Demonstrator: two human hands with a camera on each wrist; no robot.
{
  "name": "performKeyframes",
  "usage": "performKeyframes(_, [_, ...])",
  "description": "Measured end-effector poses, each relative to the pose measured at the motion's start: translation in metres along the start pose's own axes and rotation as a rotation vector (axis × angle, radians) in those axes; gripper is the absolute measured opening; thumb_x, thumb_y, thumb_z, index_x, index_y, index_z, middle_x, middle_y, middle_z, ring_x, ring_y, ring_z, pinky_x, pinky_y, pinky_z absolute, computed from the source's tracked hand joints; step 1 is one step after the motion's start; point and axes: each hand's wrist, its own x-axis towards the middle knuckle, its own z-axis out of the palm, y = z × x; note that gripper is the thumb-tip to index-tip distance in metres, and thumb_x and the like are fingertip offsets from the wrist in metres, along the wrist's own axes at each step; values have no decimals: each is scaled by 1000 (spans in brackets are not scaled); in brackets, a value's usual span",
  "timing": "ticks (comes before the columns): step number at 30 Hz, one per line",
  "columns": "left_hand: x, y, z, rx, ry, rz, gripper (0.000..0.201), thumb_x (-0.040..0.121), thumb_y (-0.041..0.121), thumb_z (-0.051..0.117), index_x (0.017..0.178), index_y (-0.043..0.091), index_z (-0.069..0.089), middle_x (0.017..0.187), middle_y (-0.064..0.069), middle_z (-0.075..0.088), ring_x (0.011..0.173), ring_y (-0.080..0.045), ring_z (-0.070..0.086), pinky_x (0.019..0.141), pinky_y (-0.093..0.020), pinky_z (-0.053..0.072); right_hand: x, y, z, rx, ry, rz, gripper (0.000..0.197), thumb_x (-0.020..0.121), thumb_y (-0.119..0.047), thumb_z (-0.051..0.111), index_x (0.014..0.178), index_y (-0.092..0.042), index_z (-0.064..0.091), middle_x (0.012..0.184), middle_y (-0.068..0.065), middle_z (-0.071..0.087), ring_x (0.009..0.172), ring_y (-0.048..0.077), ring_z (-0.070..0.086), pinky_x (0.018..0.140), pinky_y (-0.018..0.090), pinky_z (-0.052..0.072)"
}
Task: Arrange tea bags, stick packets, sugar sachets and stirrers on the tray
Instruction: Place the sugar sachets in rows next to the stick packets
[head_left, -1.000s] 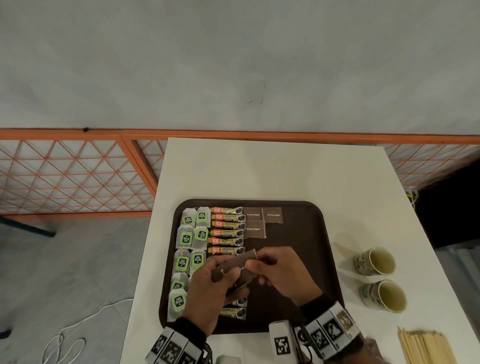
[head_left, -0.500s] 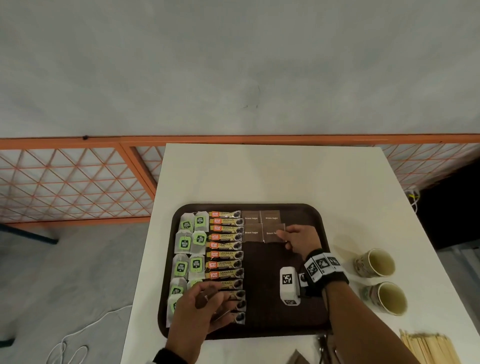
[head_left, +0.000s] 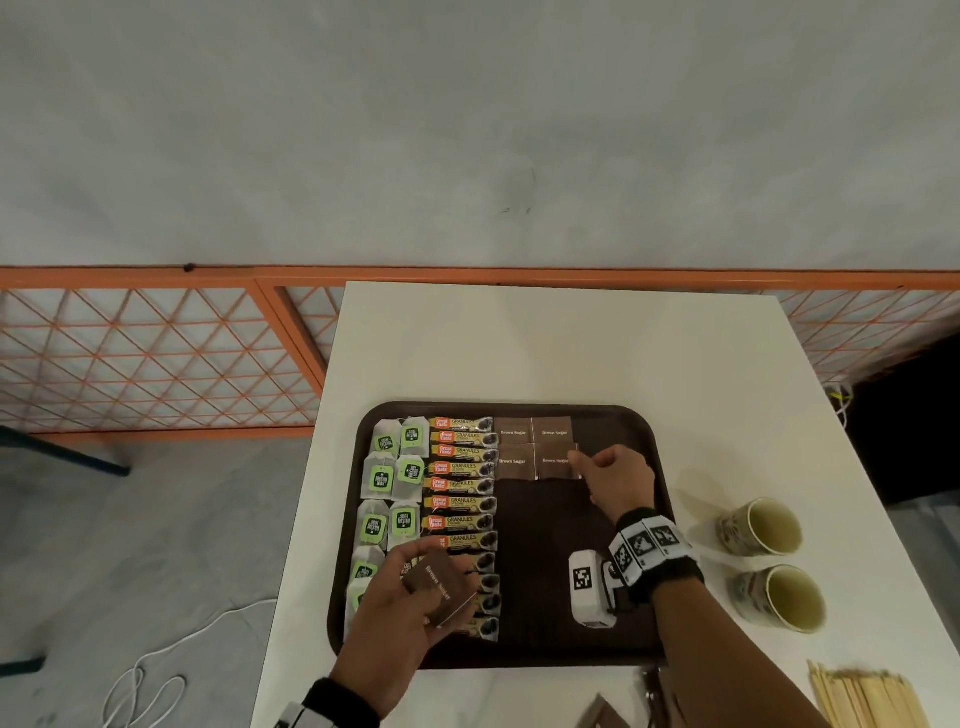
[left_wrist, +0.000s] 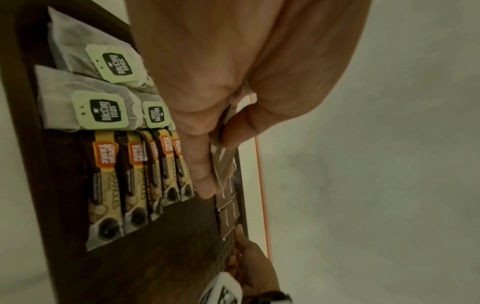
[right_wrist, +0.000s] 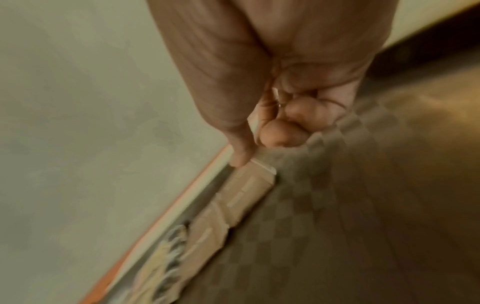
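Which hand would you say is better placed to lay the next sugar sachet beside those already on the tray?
Probably right. The right hand is already at the laid sachets; the left hand grips the spare stack at the tray's near left.

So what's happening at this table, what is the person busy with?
A person is laying out drink supplies on a dark brown plastic tray. White tea bags with green tags and yellow-and-brown stick packets already sit in columns. The right hand touches the fourth brown square sugar sachet in a block of four, while the left hand holds a small stack of brown sachets. Pale wooden stirrers still lie on the white table, beside two paper cups.
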Motion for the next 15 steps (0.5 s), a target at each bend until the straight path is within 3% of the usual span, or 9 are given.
performKeyframes(3, [-5, 4, 3, -33, -138, 13, 54, 92, -22, 37, 132, 12, 47, 119, -24, 68, 114, -42, 64, 91, -50, 55, -41, -7, -15, 0, -81, -167, 18, 89, -35, 68, 86, -19, 62, 79, -5, 64, 75, 11, 62, 58, 18, 41])
performKeyframes(6, [-7, 9, 11, 33, -242, 25, 52, 94, -16, 42, 133, 17, 44, 121, -23, 67, 115, -40, 64, 92, -46, 56, -94, -23, -29, 89, -352, -367, 15, 92, -37, 64, 86, -23, 66, 72, 4, 65, 58, 3, 57, 54, 17, 47])
performKeyframes(8, [-8, 10, 17, 97, -272, 23, 53, 93, -13, 47, 133, 21, 44, 119, -23, 68, 114, -39, 64, 93, -47, 55, -120, -30, -33, 132, -528, -436, 16, 93, -39, 61, 89, -25, 67, 76, 7, 67, 55, 2, 55, 54, 13, 46])
performKeyframes(12, [-11, 10, 27, 223, -262, 42, 49, 90, -8, 56, 131, 19, 48, 115, -20, 70, 109, -37, 67, 91, -51, 55, -131, -28, -26, 41, -550, -588, 13, 88, -41, 67, 92, -30, 72, 85, -11, 69, 77, 4, 64, 68, 16, 50])
performKeyframes(15, [-14, 8, 30, 386, -200, 94, 35, 91, -2, 61, 124, 9, 51, 107, -17, 73, 99, -34, 72, 88, -56, 56, -131, -21, -24, 103, -531, -566, 7, 88, -36, 68, 81, -34, 70, 76, -13, 69, 71, 5, 64, 65, 17, 50])
